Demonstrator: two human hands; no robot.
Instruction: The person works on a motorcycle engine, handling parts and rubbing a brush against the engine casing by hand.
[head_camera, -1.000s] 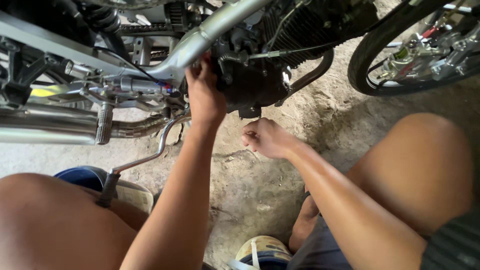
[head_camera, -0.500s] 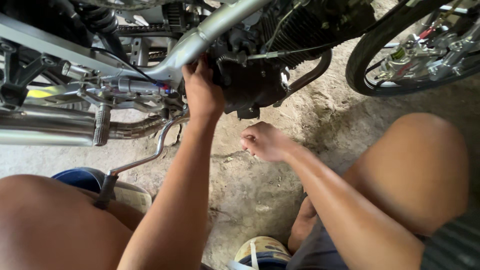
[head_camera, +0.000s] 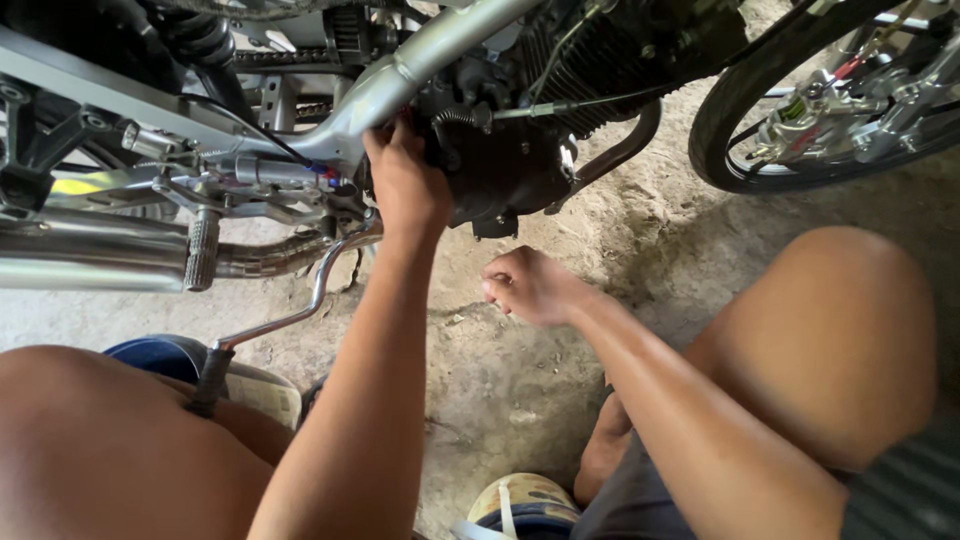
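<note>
The concrete floor (head_camera: 520, 390) is looking rough, cracked and dusty across the middle of the frame. Daylight is falling softly on it. At the upper right, dirt is covering it.

You have two hands in view: the left hand (head_camera: 405, 185) at upper centre, the right hand (head_camera: 528, 285) mid-frame. You can count one black engine (head_camera: 520, 150), one wheel (head_camera: 820, 100) (upper right, partly cut off), one exhaust pipe (head_camera: 90, 262), one kick lever (head_camera: 290, 315), two bare knees (head_camera: 840, 330).
</note>
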